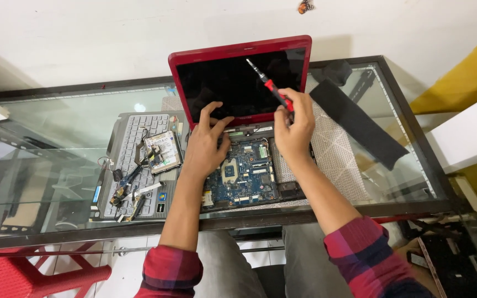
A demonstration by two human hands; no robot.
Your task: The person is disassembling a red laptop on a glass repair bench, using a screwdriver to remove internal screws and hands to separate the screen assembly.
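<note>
Sitting nearest, a red stool (26, 276) shows through the glass worktop (56, 165). The blue motherboard (243, 177) lies mid-worktop; the left hand (208, 144) rests spread at its far edge. The right hand (295, 128) pinches a red-handled screwdriver (271, 87) before the red laptop lid (241, 80). A white wall (139, 38) stands beyond.

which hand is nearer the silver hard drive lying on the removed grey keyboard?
Left. The left hand rests on the opened red laptop at its hinge edge, just right of the hard drive. The right hand, holding a red-handled screwdriver, is farther right.
</note>
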